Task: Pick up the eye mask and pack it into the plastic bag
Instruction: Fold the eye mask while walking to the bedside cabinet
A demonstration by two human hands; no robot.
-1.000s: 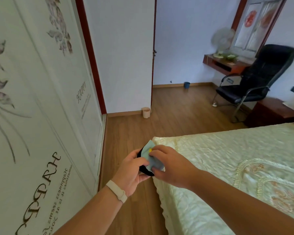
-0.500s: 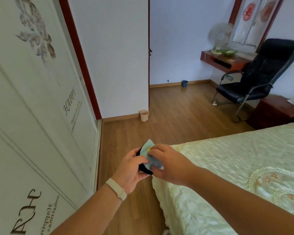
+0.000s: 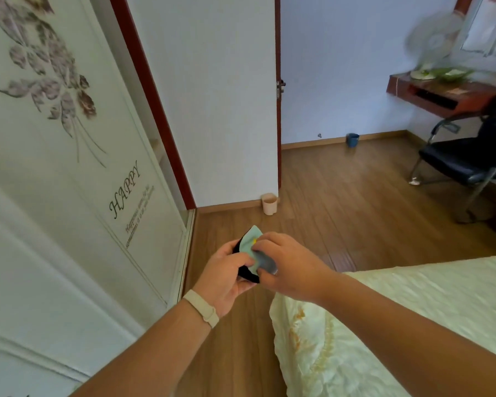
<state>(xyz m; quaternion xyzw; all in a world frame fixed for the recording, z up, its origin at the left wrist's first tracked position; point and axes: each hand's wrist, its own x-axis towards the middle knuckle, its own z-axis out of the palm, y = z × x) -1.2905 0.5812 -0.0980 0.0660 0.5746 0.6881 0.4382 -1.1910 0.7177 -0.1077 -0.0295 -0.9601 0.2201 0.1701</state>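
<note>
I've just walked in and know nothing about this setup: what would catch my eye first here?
First, the two bare hands meeting in the middle: the left hand and right hand together grip a small pale-blue and black eye mask above the wooden floor. To the left stands a white wardrobe door printed with flowers and the word HAPPY; at lower right lies a cream quilted bed.

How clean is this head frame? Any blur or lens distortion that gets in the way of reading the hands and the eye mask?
Head view: even daylight, no glare. The left hand, the right hand and the eye mask between them are fairly sharp. The fan and chair at the right edge are smeared. Wide-angle bending tilts the wardrobe door and door frame.
</note>
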